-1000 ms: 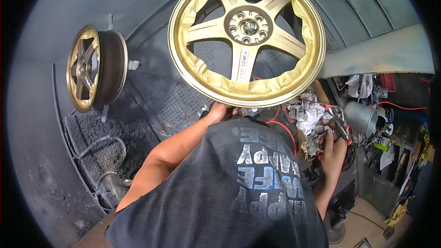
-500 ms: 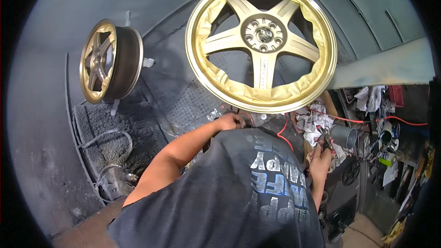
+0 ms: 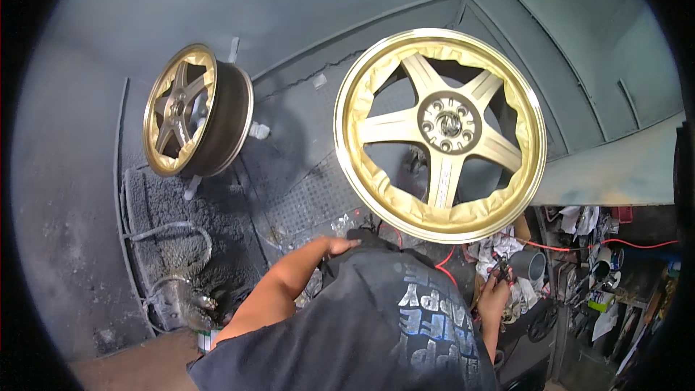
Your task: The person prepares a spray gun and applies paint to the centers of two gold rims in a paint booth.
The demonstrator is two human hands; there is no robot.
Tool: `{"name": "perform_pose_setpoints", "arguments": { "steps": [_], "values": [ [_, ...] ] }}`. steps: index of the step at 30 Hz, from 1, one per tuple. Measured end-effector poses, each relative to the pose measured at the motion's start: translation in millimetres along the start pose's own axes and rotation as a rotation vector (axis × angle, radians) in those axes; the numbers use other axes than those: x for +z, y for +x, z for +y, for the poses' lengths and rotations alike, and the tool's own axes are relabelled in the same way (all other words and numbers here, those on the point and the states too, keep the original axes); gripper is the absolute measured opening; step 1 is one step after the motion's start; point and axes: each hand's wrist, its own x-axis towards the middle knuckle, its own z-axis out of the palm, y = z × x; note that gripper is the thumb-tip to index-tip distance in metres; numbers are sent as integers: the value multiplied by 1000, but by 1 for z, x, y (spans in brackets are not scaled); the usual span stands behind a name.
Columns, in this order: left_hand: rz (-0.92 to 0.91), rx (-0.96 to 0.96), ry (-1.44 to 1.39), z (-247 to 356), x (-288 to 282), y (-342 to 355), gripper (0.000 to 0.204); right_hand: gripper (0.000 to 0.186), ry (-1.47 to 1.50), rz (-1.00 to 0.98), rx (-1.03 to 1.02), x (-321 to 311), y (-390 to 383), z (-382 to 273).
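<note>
My left hand lies at the front of my dark shirt, fingers stretched out and partly hidden by the cloth. Low on the right, my right hand is closed around the grip of a small dark metal tool, shaped like a spray gun. Ahead of me faces a large gold wheel rim with five spokes. Crumpled yellowish masking lines the inside of its outer lip. Both hands are apart from the rim.
A second gold rim stands at the left, above a rough grey mat. A red hose runs below the large rim. Crumpled paper, a grey can and cluttered shelves fill the right. Grey walls enclose the back.
My view has shifted, so both rims sit lower and farther right in it. My left hand has gone from curled to stretched at the shirt. The right still holds the tool.
</note>
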Motion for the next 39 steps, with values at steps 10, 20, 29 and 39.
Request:
{"name": "perform_pose_setpoints", "arguments": {
  "steps": [10, 20, 29, 39],
  "values": [
    [391, 318, 827, -64, -59, 68, 37, 25, -150, 51, 138, 30, 0, -1],
    [601, 571, -439, 26, -128, 67, 21, 25, -165, 164, -110, -27, -11, -48],
    [424, 912, -992, 141, -138, -1, 22, 27, -245, -407, -654, -66, -6, -291],
    [519, 755, -906, 134, -110, -7, 31, 21, -119, -446, -1022, -9, 31, -380]
  ]
}}
